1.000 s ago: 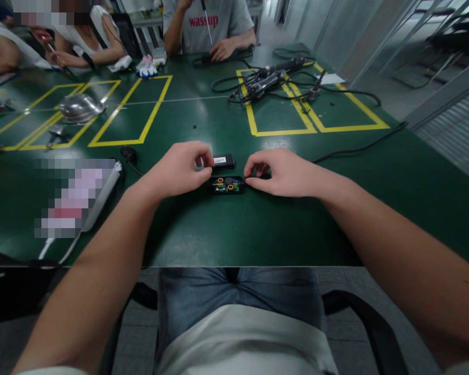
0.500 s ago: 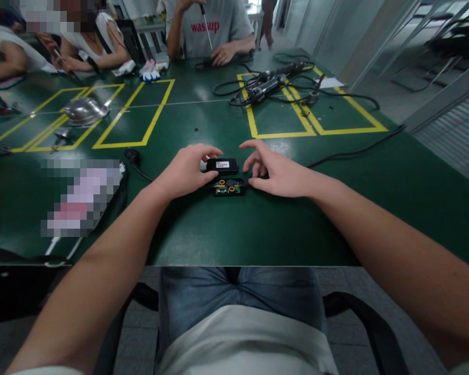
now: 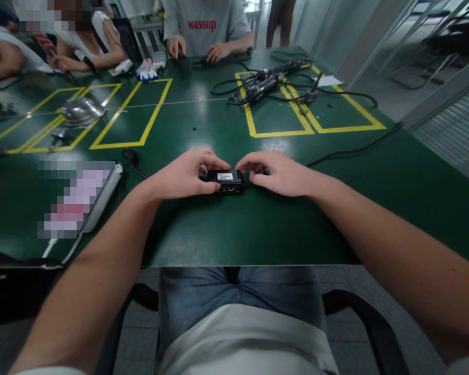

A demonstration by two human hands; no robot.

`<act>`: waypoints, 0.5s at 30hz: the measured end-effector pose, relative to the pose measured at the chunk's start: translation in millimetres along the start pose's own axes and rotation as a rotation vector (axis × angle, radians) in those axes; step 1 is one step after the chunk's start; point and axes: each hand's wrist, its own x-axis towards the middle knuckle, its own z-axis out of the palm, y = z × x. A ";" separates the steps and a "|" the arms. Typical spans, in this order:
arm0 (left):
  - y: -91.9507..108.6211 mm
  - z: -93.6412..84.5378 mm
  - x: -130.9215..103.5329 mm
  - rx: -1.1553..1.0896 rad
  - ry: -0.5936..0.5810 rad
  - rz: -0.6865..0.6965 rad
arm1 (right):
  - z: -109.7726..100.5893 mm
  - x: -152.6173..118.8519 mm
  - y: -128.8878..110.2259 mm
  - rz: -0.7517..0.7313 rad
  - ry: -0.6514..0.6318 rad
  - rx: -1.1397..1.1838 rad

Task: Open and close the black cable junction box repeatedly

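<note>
My left hand (image 3: 182,174) grips a black plastic cover (image 3: 234,177) with a white label, fingers along its far edge and thumb on its near side. Under the cover lies the black lower casing (image 3: 238,191), with a sliver of circuit parts showing along the near side; most of the board is hidden. Beside the right end, my right hand (image 3: 277,173) is open with fingers curved and apart. Its index fingertip is at the cover's far right corner; whether it touches, I cannot tell.
A black plug (image 3: 130,155) with a cable and a charging phone (image 3: 78,200) lie to the left. Black cord (image 3: 344,152) runs off right. Beyond are a metal bowl-like part (image 3: 83,111), cabled tools (image 3: 266,87) and yellow tape outlines. Co-workers sit across the green table (image 3: 203,234).
My left hand has brought the cover nearer and onto the lower casing, hiding most of the circuit board. My right hand's fingers have drawn closer to it. A co-worker opposite has lowered a hand.
</note>
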 end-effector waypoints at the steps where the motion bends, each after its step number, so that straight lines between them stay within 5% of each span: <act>1: 0.5 -0.5 -0.1 -0.007 -0.006 0.005 | 0.0 -0.1 -0.6 -0.007 0.003 0.002; 15: -0.4 3.3 0.0 0.016 -0.050 0.002 | -0.3 -2.1 -5.9 -0.028 0.014 -0.030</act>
